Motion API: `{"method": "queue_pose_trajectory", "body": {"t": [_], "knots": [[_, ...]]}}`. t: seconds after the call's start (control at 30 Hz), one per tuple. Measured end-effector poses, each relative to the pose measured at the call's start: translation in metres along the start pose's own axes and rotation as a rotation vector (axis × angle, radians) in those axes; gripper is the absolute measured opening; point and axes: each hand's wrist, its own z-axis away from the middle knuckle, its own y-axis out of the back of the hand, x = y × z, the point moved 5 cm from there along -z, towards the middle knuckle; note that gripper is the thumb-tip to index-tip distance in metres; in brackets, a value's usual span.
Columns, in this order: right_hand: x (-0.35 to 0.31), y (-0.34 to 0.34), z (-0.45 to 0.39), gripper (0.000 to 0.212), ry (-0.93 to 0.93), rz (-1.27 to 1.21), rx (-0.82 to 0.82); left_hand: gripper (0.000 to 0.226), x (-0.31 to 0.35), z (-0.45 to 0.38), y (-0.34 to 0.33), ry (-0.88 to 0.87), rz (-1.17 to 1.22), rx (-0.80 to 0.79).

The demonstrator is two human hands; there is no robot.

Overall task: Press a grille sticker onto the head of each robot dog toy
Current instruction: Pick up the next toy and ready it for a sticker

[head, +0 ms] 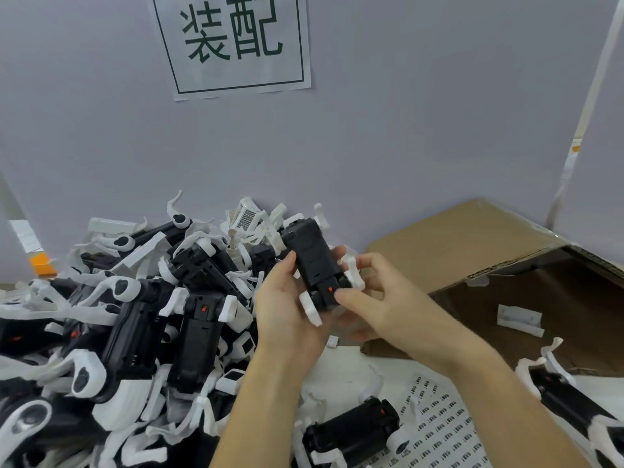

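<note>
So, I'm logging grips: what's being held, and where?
One robot dog toy: left hand cradles its body, right hand fingers at its near end.

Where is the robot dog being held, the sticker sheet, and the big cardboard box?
robot dog (312,261): head view, on its black belly.
sticker sheet (439,430): head view, middle of the printed rows.
cardboard box (466,234): head view, on its brown top flap.

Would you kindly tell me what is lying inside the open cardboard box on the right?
Inside the cardboard box lies one white plastic part on its brown floor. The near corner is hidden behind a robot dog toy and the right forearm.
</note>
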Motion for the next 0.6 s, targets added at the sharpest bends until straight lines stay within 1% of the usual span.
{"method": "queue_pose_trajectory", "body": {"t": [0.07,0.13,0.23,0.3,0.37,0.6], "knots": [[-0.001,-0.009,-0.001,0.035,0.030,-0.090,0.044,0.055,-0.001,0.000,-0.003,-0.032,-0.095,-0.024],[0.001,-0.015,-0.002,0.028,0.060,-0.147,0.069,0.055,-0.002,0.001,-0.005,-0.071,-0.172,-0.007],[0.005,-0.021,-0.004,0.024,0.063,-0.283,0.040,0.052,-0.001,0.000,-0.005,-0.119,-0.214,0.025],[0.006,-0.024,-0.006,0.024,0.051,-0.398,0.007,0.053,0.000,0.000,-0.005,-0.139,-0.228,0.042],[0.009,-0.027,-0.008,0.025,0.040,-0.464,-0.017,0.054,0.000,0.000,-0.005,-0.142,-0.231,0.058],[0.016,-0.027,-0.012,0.038,0.032,-0.495,-0.067,0.052,0.000,0.001,-0.003,-0.140,-0.264,0.123]]}}
